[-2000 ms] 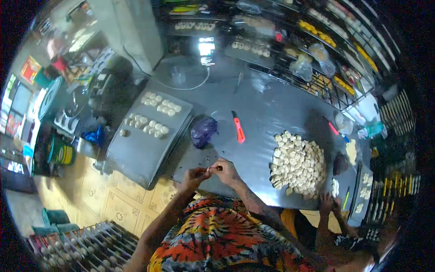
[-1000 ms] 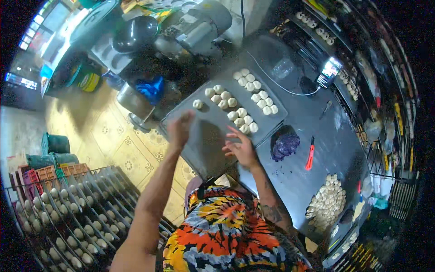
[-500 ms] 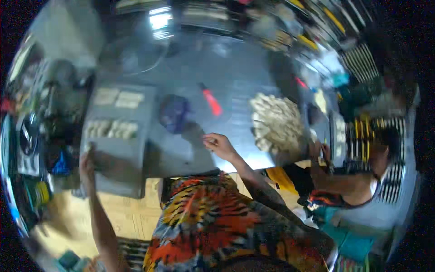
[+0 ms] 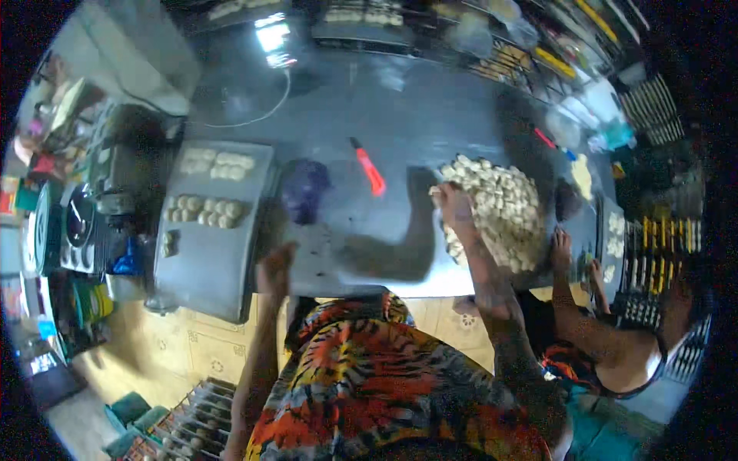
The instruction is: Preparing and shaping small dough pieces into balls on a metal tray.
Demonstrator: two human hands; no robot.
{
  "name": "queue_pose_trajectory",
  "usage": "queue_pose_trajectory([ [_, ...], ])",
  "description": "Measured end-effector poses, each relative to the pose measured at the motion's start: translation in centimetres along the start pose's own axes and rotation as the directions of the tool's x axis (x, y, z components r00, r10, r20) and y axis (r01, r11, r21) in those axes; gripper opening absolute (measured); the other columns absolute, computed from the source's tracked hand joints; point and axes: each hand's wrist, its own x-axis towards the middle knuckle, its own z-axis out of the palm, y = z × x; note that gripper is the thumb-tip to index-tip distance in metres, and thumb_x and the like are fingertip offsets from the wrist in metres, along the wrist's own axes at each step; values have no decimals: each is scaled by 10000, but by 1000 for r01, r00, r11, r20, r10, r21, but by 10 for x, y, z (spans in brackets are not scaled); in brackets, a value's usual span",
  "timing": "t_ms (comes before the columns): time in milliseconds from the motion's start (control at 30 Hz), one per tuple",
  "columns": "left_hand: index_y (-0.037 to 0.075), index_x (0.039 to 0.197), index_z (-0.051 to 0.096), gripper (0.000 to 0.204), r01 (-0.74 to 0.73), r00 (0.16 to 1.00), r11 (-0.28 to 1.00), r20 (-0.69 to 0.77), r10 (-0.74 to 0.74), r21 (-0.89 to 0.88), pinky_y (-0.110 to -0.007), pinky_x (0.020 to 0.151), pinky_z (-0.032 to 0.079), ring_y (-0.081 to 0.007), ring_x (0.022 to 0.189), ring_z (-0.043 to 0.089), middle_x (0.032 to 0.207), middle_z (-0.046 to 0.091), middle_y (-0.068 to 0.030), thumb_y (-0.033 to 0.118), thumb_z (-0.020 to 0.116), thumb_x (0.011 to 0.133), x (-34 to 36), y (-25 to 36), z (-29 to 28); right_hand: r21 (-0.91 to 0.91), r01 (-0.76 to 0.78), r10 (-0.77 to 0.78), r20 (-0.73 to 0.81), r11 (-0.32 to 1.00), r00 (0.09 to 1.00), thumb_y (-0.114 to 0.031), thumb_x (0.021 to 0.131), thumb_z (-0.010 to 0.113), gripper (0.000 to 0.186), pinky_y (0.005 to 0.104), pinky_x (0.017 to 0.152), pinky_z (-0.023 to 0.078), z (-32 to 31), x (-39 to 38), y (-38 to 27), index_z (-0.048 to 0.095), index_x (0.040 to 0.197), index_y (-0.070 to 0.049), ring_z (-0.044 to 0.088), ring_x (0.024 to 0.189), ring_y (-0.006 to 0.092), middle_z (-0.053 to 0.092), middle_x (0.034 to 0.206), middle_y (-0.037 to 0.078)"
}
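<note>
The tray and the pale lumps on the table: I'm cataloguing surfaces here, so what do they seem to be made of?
The tray looks like dull grey sheet metal: flat, with a raised rim and a soft sheen. The pale lumps, which the right hand reaches into, look like raw dough: matte, cream, rounded and irregular. The table seems to be metal too, since it reflects light, though blur leaves that open.

The picture is rather dim with a cool, bluish tone. A bright white glare (image 4: pixel 273 37) sits on the grey tabletop (image 4: pixel 400 100) at the upper middle of the frame. A dark arm shadow (image 4: pixel 400 246) lies near the centre. Everything is slightly blurred by motion. Edges bend strongly, and the corners are black.
</note>
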Motion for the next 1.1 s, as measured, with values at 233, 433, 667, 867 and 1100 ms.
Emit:
queue_pose_trajectory([
  [233,-47,1119,673,263,114,985,932,164,-60,-345,-262,728,522,-139,767,631,956,724,-100,88,674,893,35,-8,-6,-209,-167,232,342,964,911,-19,856,678,225,251,692,507,166,-121,-38,707,1078,-43,608,745,151,677,1012,76],
  [433,-40,1022,675,202,221,972,954,122,-199,-204,-259,650,513,-141,664,606,798,699,-104,70,674,852,50,-50,-98,-756,215,-131,170,619,977,38,813,602,571,394,1032,433,188,-7,-5,538,1376,-29,519,1222,349,542,1371,185],
  [667,26,1285,625,451,138,969,875,245,-23,-465,-247,687,521,-131,798,631,986,707,-69,72,680,840,34,-76,-152,-657,372,-128,388,656,913,69,768,597,513,349,981,473,174,7,12,598,1278,14,585,1170,313,593,1306,142],
  [867,-16,1208,666,355,334,935,680,140,-325,-653,-243,701,502,-109,779,604,984,690,-58,158,678,900,-7,-81,-103,-723,434,-78,469,538,880,49,818,465,318,377,901,456,181,6,-13,608,1102,63,571,1020,339,607,1109,165],
  [1100,19,944,710,187,156,986,915,2,-167,-372,-236,595,421,-85,653,527,794,673,14,201,721,902,-77,-33,-54,-799,548,-354,451,249,819,-11,800,470,248,419,838,480,161,8,42,624,995,3,574,946,387,603,1020,171],
])
